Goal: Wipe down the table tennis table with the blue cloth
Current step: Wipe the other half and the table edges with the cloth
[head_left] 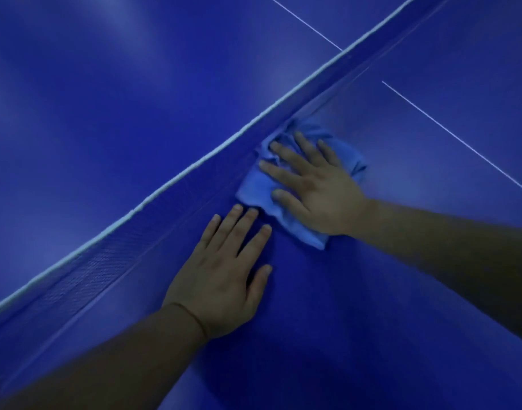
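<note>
A light blue cloth (255,187) lies crumpled on the dark blue table tennis table (342,306), right against the foot of the net (176,199). My right hand (316,184) presses flat on the cloth with fingers spread and straight, fingertips pointing at the net. My left hand (224,273) rests flat on the bare table just below and left of the cloth; its fingertips touch or nearly touch the cloth's near edge.
The net with its white top band (212,153) runs diagonally from lower left to upper right. The far half of the table (105,84) lies beyond it. A thin white centre line (455,134) crosses the near half at the right.
</note>
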Motion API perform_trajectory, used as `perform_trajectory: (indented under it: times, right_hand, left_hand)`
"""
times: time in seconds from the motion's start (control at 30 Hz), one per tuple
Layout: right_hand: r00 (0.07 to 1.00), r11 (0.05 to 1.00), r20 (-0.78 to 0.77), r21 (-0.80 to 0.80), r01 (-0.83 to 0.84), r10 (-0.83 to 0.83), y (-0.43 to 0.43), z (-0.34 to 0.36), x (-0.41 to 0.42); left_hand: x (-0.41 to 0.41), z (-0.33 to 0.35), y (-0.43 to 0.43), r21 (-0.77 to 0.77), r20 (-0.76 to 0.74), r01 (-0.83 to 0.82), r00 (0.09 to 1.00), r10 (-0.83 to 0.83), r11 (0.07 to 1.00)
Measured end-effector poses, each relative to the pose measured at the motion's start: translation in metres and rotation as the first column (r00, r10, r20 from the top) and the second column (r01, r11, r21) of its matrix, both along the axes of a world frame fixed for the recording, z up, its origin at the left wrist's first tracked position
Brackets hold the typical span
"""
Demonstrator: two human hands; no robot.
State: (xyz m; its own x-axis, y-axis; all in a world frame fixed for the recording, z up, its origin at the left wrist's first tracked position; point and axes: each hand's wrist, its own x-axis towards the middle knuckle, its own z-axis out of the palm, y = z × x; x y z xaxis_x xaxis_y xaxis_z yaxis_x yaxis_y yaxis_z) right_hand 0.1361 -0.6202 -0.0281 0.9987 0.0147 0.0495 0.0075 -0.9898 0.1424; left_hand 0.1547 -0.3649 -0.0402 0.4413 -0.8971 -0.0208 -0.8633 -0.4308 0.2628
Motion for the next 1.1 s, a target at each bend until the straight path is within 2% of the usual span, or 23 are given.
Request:
perform_trajectory:
  times: [0.07,0.1,0.13,0.17,0.23,0.3,0.37,0.43,0.5,0.57,0.63,0.67,0.7,0.73,0.8,0.9,0.97,1.0,1.03,1.07,1.1]
  right_hand:
    - [1.0,0.998,-0.031,-0.07,-0.002,-0.001,-0.029,-0.009,0.0]
    - [0.996,0.987,0.004,-0.131,0.088,-0.089,-0.05,-0.018,0.004]
    - [0.965,0.95,0.031,-0.168,0.262,-0.26,-0.063,-0.016,0.007]
    - [0.914,0.908,0.058,-0.109,0.406,-0.401,-0.07,-0.015,0.014]
    - [0.854,0.862,0.135,0.002,0.508,-0.503,-0.048,-0.007,0.025]
    - [0.883,0.904,0.196,0.042,0.426,-0.426,0.016,-0.006,0.023]
    - [0.97,0.984,0.175,0.085,0.158,-0.171,0.076,-0.008,-0.001]
    - [0.995,0.993,0.099,0.115,0.022,-0.034,0.099,-0.008,-0.017]
    - [0.993,0.999,0.118,0.045,0.017,-0.023,0.098,-0.014,-0.018]
    - [0.981,0.989,0.129,0.016,0.147,-0.148,0.088,-0.01,-0.004]
    - [0.886,0.894,0.129,0.118,0.432,-0.445,0.111,-0.001,0.015]
    - [0.838,0.842,0.116,0.17,0.512,-0.533,0.138,0.004,0.021]
    - [0.839,0.843,0.111,0.165,0.513,-0.532,0.168,0.005,0.024]
    - [0.891,0.894,0.112,0.146,0.424,-0.441,0.202,0.005,0.021]
    - [0.987,0.986,0.085,0.113,0.124,-0.134,0.26,-0.001,0.005]
    - [0.984,0.969,0.061,0.176,-0.176,0.167,0.283,-0.004,-0.014]
    - [0.973,0.973,0.058,0.056,-0.225,0.222,0.257,-0.01,0.004]
    - [0.985,0.987,0.079,0.026,-0.156,0.153,0.246,-0.01,0.017]
    - [0.992,0.999,0.128,0.039,-0.007,0.002,0.245,-0.007,0.028]
    - [0.976,0.986,0.16,0.1,0.133,-0.148,0.257,-0.001,0.034]
    - [0.963,0.973,0.168,0.124,0.193,-0.212,0.282,0.002,0.032]
  left_hand:
    - [0.0,0.001,-0.001,-0.025,-0.018,0.002,1.0,-0.003,1.0]
    - [-0.001,0.001,-0.001,-0.041,-0.025,0.0,1.0,-0.001,0.999]
    - [-0.002,0.001,0.0,-0.055,-0.036,-0.007,0.999,0.005,0.998]
    - [-0.003,0.002,0.002,-0.066,-0.058,-0.019,0.998,0.015,0.998]
    - [-0.002,0.003,0.002,-0.089,-0.094,-0.029,0.995,0.021,0.996]
    - [0.0,0.006,0.0,-0.098,-0.138,-0.026,0.99,0.012,0.995]
    - [-0.003,0.013,0.009,-0.18,-0.275,-0.064,0.961,0.012,0.982]
    - [-0.022,0.021,0.039,-0.304,-0.381,-0.17,0.924,0.044,0.937]
    - [-0.06,0.029,0.092,-0.337,-0.423,-0.283,0.897,0.124,0.898]
    - [-0.095,0.036,0.156,-0.355,-0.438,-0.394,0.871,0.222,0.848]
    - [-0.115,0.034,0.22,-0.362,-0.41,-0.505,0.841,0.352,0.784]
    - [-0.118,0.031,0.249,-0.356,-0.379,-0.548,0.825,0.419,0.757]
    - [-0.116,0.028,0.273,-0.342,-0.343,-0.58,0.81,0.476,0.74]
    - [-0.113,0.024,0.293,-0.321,-0.307,-0.599,0.799,0.518,0.734]
    - [-0.102,0.02,0.319,-0.288,-0.225,-0.585,0.811,0.54,0.758]
    - [-0.069,0.017,0.339,-0.257,-0.109,-0.474,0.88,0.462,0.842]
    - [-0.05,0.015,0.353,-0.237,-0.034,-0.389,0.919,0.393,0.89]
    - [-0.043,0.014,0.36,-0.22,-0.008,-0.348,0.935,0.355,0.912]
    - [-0.04,0.012,0.366,-0.2,0.007,-0.307,0.949,0.315,0.93]
    - [-0.038,0.009,0.372,-0.181,0.014,-0.278,0.958,0.285,0.943]
    - [-0.039,0.006,0.377,-0.164,0.022,-0.259,0.964,0.266,0.952]
